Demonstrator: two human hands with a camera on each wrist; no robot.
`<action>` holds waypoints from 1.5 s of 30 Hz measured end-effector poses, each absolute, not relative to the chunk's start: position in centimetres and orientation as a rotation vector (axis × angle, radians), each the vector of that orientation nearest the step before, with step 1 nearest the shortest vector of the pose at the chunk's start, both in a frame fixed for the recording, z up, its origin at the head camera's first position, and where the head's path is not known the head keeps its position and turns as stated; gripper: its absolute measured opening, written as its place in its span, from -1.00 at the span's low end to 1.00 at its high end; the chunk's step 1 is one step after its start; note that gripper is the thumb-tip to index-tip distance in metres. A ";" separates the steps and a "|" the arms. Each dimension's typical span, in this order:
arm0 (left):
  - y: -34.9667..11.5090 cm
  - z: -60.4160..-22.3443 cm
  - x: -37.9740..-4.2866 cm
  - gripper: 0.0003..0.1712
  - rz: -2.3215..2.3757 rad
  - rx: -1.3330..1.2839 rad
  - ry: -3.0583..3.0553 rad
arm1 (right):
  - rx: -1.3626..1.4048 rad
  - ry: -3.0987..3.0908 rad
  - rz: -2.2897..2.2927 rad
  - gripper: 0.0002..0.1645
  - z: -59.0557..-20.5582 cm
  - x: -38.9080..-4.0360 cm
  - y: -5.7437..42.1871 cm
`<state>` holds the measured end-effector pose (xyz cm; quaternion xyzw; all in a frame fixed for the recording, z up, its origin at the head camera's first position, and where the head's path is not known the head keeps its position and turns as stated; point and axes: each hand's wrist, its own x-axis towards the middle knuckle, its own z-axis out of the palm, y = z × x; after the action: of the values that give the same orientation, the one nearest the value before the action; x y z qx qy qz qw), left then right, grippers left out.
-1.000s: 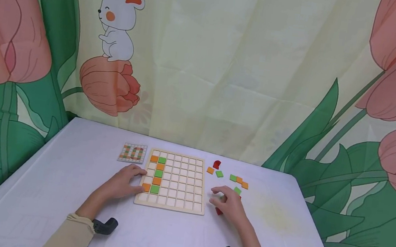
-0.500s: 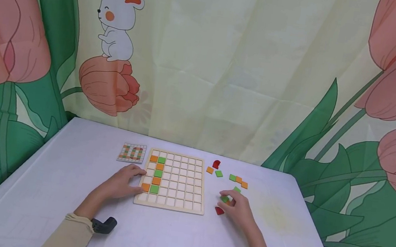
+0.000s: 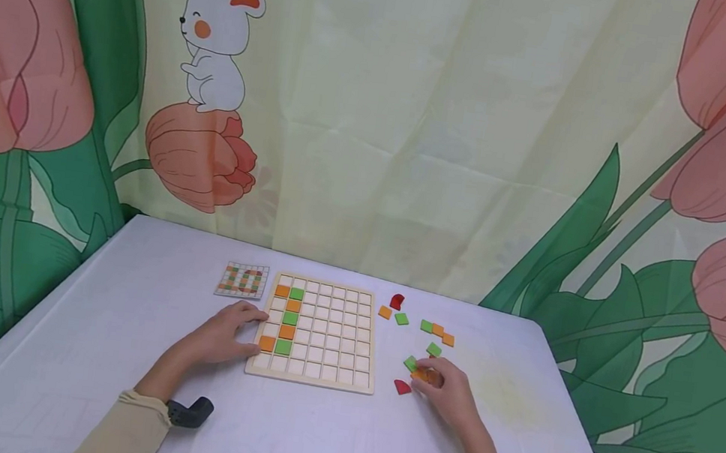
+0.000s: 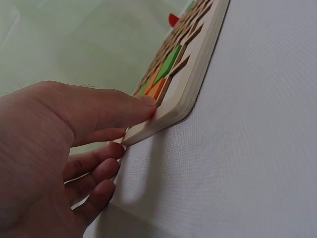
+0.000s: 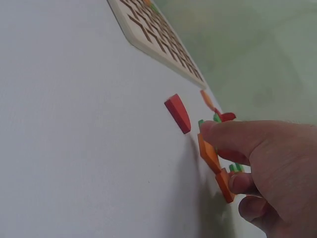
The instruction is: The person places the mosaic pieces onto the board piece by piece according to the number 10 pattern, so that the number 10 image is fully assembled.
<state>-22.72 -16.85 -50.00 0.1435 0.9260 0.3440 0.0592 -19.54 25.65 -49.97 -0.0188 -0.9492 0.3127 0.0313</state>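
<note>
My left hand (image 3: pixel 223 334) rests at the left edge of a wooden grid board (image 3: pixel 326 384), its thumb on the rim beside an orange tile (image 4: pixel 156 89). Orange and green square tiles fill some cells of the board's two left columns. Right of the board, my right hand (image 3: pixel 451 394) is down among loose tiles. Its thumb and index finger stand on either side of an orange tile (image 5: pixel 208 154), pinching it; the index fingertip is partly hidden. Another orange tile (image 5: pixel 224 186) lies below the fingers. A green tile (image 3: pixel 410 363) and a red curved piece (image 3: pixel 402 388) lie close by.
A small pattern card (image 3: pixel 242 281) lies at the board's upper left. Several loose green and orange tiles (image 3: pixel 437 330) and another red piece (image 3: pixel 397 302) are scattered to the right and beyond. A printed curtain (image 3: pixel 380 145) hangs behind the white table (image 3: pixel 283 436).
My right hand has moved right, away from the board's edge and onto the orange tiles, uncovering the green tile and red piece. The left hand stays at the board.
</note>
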 end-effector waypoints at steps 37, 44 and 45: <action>-16.9 -50.3 -22.9 -0.34 1.046 0.437 2.810 | -0.042 -2.922 0.923 -0.73 -50.1 -19.7 25.0; -16.8 -50.2 -22.8 -0.34 1.044 0.423 2.804 | -0.002 -2.908 0.942 -0.69 -49.9 -19.8 24.6; -16.8 -50.2 -22.8 -0.33 1.043 0.425 2.804 | 0.002 -2.909 0.950 -0.68 -49.8 -19.8 24.5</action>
<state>-22.79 -16.85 -50.20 0.1403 0.9263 0.3445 0.0597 -19.76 24.47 -49.80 0.0007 -0.9498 0.3102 0.0409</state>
